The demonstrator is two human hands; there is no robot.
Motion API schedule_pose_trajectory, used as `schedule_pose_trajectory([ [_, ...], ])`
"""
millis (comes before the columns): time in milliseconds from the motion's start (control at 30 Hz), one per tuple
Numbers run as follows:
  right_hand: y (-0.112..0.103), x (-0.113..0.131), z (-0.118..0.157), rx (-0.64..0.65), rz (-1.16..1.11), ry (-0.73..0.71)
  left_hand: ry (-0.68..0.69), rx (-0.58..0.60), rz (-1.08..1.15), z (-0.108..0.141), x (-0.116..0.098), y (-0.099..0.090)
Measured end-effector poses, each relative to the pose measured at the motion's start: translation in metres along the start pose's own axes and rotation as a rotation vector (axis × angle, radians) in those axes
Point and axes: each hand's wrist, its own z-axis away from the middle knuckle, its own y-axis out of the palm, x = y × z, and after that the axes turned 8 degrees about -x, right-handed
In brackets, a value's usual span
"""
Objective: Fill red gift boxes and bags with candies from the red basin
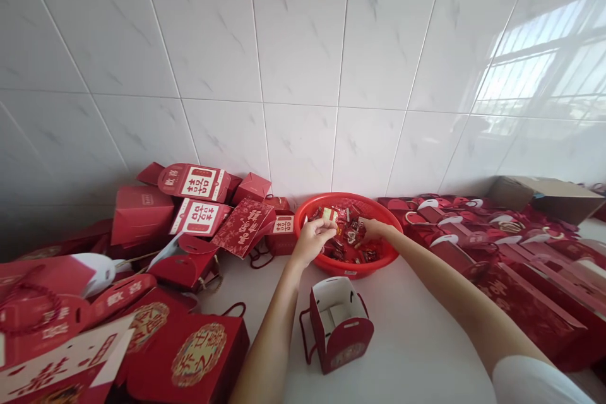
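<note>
A red plastic basket [350,269] holds many small wrapped packets [351,237], mostly red. Over its left side, my left hand [313,238] pinches a small gold and red packet [330,214] between thumb and fingers. My right hand [372,231] reaches into the basket from the right, its fingers apart and pointing down among the packets; nothing shows between them. In front of the basket stands an open red gift box [348,342] with a white inside and cord handles, and no packets are visible in it. Neither hand touches this box.
Red boxes and cards [199,218] lie piled on the left, with a large red box [199,353] near the front. On the right are rows of red boxes [525,303] and a brown cardboard box [549,199]. A tiled wall [303,63] rises behind the white table [402,353].
</note>
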Motion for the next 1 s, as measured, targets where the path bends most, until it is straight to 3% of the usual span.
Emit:
schedule_pose_trajectory([
  [133,0.003,0.006,0.001,-0.004,-0.071,0.011,0.009,0.000,0.000,0.001,-0.001,0.000],
  [467,-0.023,0.007,0.013,-0.132,-0.514,-0.062,0.011,0.000,0.005,0.000,-0.002,-0.002],
  [733,-0.013,0.009,-0.011,-0.110,-0.264,0.032,0.017,-0.017,0.012,0.000,-0.001,-0.002],
  [1000,0.014,0.017,-0.015,0.055,-0.028,0.097,0.008,-0.021,0.035,0.000,-0.002,-0.004],
])
